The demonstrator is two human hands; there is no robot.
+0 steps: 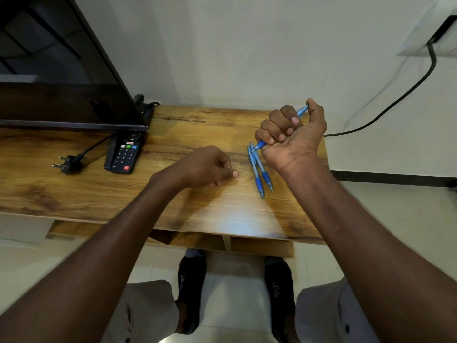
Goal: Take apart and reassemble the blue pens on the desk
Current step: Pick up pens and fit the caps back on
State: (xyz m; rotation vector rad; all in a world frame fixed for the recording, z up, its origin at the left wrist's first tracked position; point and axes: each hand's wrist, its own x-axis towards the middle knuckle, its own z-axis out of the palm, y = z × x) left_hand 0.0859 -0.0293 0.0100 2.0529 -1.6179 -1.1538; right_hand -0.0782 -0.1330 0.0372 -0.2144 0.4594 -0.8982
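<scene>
Pen sits clenched in the right hand, raised over two more pens lying on the desk. Left hand hovers loosely curled, empty. Unscrewed one-handed, small parts could spring loose and roll off the desk edge.

Both forearms bare; no sleeves, watch or rings seen. Left hand and right hand ungloved, short nails seen on fingertips. Grey shorts worn, light fabric, legs of garment seen at near left and near right; small dark buttons or rivets noted on right leg of garment near edge of frame. Black socks worn on both feet, word "SPORT" printed in pale letters along top of each. No shoes worn.
</scene>
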